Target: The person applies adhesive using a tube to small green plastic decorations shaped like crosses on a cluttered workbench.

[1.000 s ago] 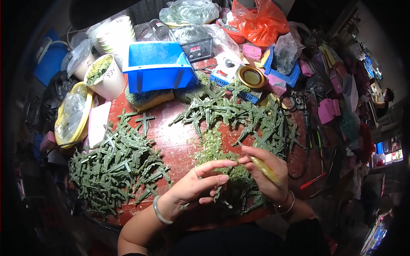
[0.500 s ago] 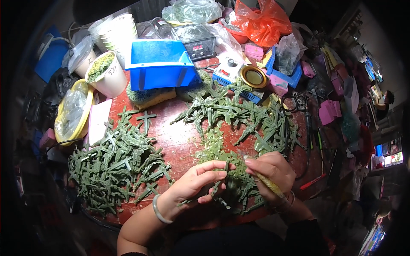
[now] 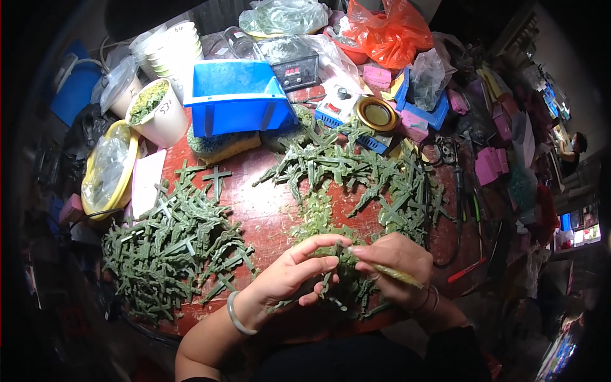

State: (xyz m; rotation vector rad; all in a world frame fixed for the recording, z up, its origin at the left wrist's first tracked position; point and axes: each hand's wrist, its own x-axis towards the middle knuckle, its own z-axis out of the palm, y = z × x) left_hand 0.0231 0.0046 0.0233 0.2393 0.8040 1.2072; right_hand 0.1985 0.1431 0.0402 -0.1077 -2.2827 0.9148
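Left hand (image 3: 293, 272) and right hand (image 3: 401, 254) at work close to the near edge of a red tabletop (image 3: 254, 210). The left hand is palm-inward, its thumb and forefinger pinching a slim green piece (image 3: 326, 284) that runs down past the curled lower fingers; the piece thus lies on the inner side of the left hand, between the two hands. The right hand, directly opposite, grips a hand tool with a yellow handle (image 3: 398, 275) in a pen-like hold, the handle slanting back beneath the fingers and its front end directed at the upper part of the piece. Green crosses (image 3: 178, 254) are heaped to the left of the left hand; a second band of crosses (image 3: 347, 162) curves beyond both hands, with pale green shavings (image 3: 315, 216) between.

Obscured details: the fingers cover parts of the piece, and its full outline cannot be made out against the similar green crosses beneath it. The tool's tip is too small to resolve, and whether it touches the piece cannot be told. The right hand's lower fingers are partly hidden, and both forearms run out of view below.
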